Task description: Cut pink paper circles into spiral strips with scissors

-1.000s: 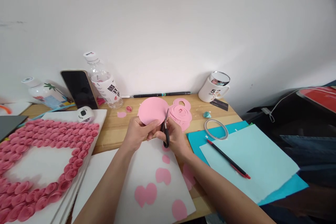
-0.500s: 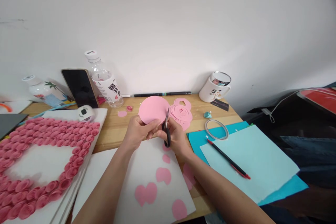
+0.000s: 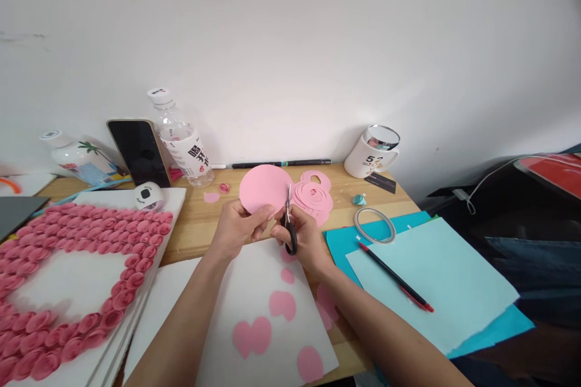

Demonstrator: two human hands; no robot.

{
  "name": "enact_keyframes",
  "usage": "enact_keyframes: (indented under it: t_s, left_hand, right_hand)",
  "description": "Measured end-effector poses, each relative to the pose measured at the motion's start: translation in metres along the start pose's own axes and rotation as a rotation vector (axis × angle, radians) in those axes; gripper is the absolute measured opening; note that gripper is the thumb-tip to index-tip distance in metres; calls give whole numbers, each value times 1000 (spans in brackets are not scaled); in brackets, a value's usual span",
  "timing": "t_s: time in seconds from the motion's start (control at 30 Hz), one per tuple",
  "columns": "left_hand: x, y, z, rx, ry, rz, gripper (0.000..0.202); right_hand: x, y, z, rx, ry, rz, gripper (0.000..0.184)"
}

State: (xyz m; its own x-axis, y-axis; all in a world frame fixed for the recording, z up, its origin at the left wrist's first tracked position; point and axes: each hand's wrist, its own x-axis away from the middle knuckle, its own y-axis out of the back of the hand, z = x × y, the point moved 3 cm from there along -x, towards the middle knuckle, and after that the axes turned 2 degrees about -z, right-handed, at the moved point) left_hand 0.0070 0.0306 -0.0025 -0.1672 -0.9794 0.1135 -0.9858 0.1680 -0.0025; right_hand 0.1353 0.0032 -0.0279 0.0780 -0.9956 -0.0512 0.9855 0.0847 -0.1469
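The left hand (image 3: 233,230) pinches the near edge of a pink paper disc (image 3: 263,186) above the table (image 3: 195,230), while the right hand's (image 3: 305,239) fingers close around black-handled scissors (image 3: 292,234), blades at the disc's right edge. The paper appears light, thin and easily creased or torn, best held gently by the rim, away from the blades. Pink spiral cut-outs (image 3: 313,195) lie just beyond.
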Motion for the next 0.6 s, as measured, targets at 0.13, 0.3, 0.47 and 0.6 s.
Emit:
enact_keyframes:
  t_s: [0.13, 0.3, 0.47, 0.6]
  left_hand:
    - [0, 0, -2, 19, -15, -3, 35]
    - [-1, 0, 2, 131, 37, 9, 28]
    - [-2, 0, 5, 120, 52, -47, 29]
    - [-1, 0, 6, 59, 35, -48, 35]
  right_hand:
    - [1, 0, 0, 1, -18, -13, 24]
    - [2, -3, -4, -15, -33, 8, 27]
    - [1, -5, -8, -5, -16, 25, 34]
    - [-1, -3, -5, -2, 51, 15, 40]
